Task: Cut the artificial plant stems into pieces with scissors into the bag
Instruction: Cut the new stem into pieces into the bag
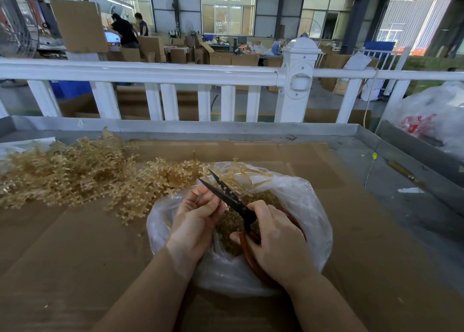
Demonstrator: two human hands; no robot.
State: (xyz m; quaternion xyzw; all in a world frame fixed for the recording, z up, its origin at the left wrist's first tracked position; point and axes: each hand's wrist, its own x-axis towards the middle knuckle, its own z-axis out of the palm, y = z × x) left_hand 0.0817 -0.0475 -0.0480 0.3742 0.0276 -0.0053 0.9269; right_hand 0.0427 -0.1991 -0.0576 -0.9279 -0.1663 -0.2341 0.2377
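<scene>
Our right hand (pixel 273 241) clenches black red-handled scissors (pixel 231 198), blades parted, while our left hand (pixel 198 218) pinches a light, springy tan plastic stem (pixel 238 178) over the clear bag (pixel 311 206) at twelve o'clock.

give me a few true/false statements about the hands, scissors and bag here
1. The right hand holds the scissors. True.
2. The scissor blades are closed. False: they stand open in a V.
3. The cutting happens over a clear plastic bag. True.
4. The uncut stem pile lies right of the bag. False: it lies to the left.
5. The left hand rests flat and empty on the cardboard. False: its grip pinches a stem piece by the blades.
</scene>
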